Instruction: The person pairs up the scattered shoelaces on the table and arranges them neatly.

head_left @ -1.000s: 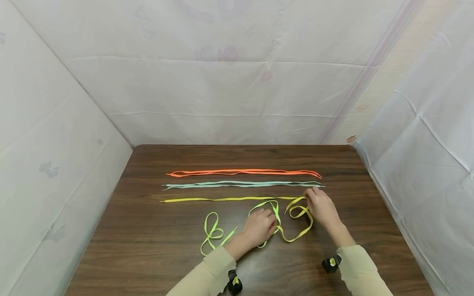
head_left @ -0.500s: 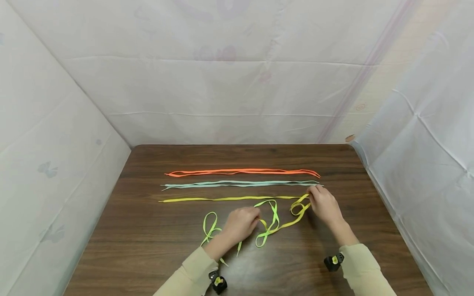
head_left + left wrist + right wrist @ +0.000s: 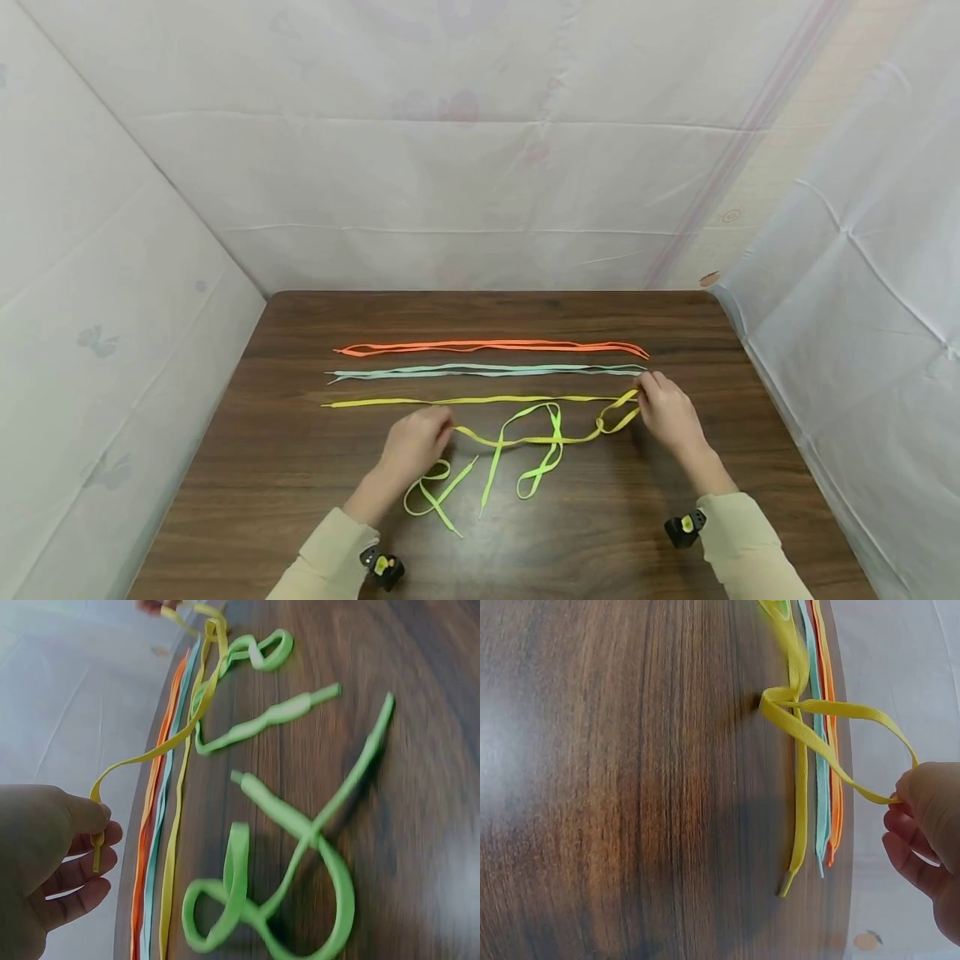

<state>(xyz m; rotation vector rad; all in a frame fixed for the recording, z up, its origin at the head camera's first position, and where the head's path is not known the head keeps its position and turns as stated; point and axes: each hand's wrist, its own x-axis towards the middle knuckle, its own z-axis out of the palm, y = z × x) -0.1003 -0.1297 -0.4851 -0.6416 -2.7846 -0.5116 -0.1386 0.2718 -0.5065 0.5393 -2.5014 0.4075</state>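
My left hand (image 3: 416, 442) pinches a yellow shoelace (image 3: 180, 736) close to its tipped end, and the tip hangs below the fingers in the left wrist view. The right hand (image 3: 669, 417) grips the same lace at a bend, raised a little; from it a loop (image 3: 866, 714) runs back to a crossing. Between the hands the lace passes over a light-green shoelace (image 3: 274, 716). A second yellow shoelace (image 3: 487, 400) lies straight across the table behind. Nearer me, below the left hand, another light-green shoelace (image 3: 343, 881) lies in loose curls.
Farther back, pale-teal shoelaces (image 3: 822, 802) and orange shoelaces (image 3: 837, 795) lie in straight rows on the dark wooden table (image 3: 300, 508). White sheeting (image 3: 465, 183) hangs behind the table and on both sides.
My left hand has moved left, drawing the yellow lace out from the green tangle. The right hand has shifted slightly right, and the yellow coil beside it has become a smaller loop.
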